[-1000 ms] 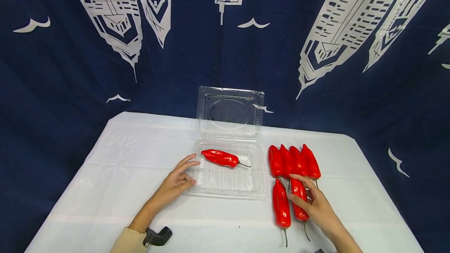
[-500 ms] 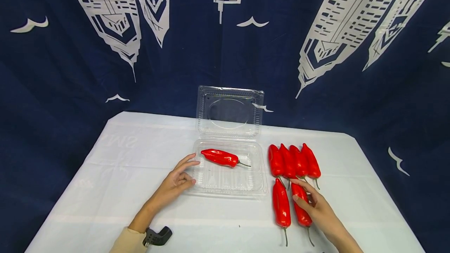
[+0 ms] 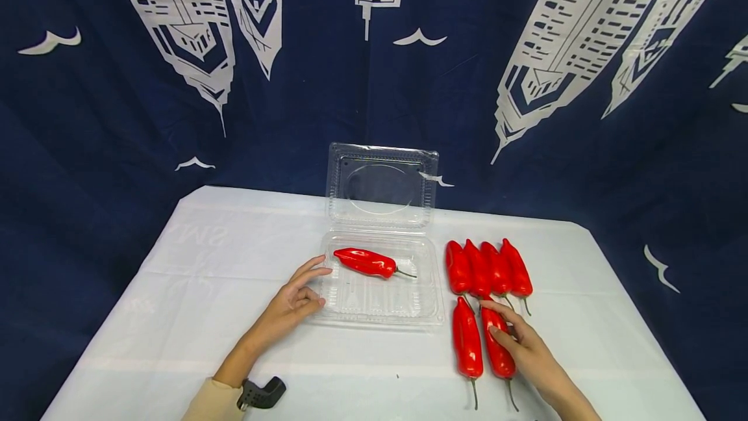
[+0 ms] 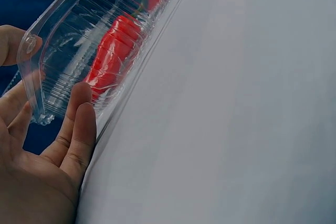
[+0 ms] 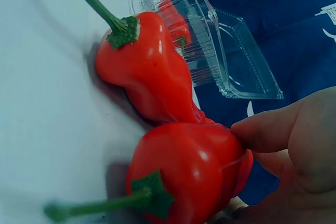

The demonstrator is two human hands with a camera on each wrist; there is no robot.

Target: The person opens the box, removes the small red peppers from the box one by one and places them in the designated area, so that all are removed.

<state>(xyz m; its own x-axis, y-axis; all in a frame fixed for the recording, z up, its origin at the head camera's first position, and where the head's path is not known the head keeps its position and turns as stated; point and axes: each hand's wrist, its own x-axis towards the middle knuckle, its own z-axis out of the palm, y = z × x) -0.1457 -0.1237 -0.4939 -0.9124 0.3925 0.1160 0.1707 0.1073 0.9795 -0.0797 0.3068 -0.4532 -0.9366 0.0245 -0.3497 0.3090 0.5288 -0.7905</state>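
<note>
In the head view, my right hand (image 3: 528, 349) holds a red chili pepper (image 3: 495, 349) on the table, thumb on one side and fingers over its far end. The right wrist view shows the thumb against this pepper (image 5: 184, 169), its green stem pointing away. Just left of it lies another red chili pepper (image 3: 467, 340). My left hand (image 3: 289, 301) touches the left edge of the clear plastic clamshell container (image 3: 380, 310) with loosely extended fingers. One red chili pepper (image 3: 367, 262) lies crosswise inside. The left wrist view shows fingertips (image 4: 84, 119) at the container wall.
Behind the right hand, several red chili peppers (image 3: 487, 268) lie in a close row. The container's lid (image 3: 382, 190) stands raised at the back. A white cloth (image 3: 204, 265) covers the table, and a dark blue printed curtain (image 3: 362, 89) hangs behind it.
My right hand has drawn its pepper slightly toward the near edge, away from the row, then shifted it a little left. The left hand and container stay put.
</note>
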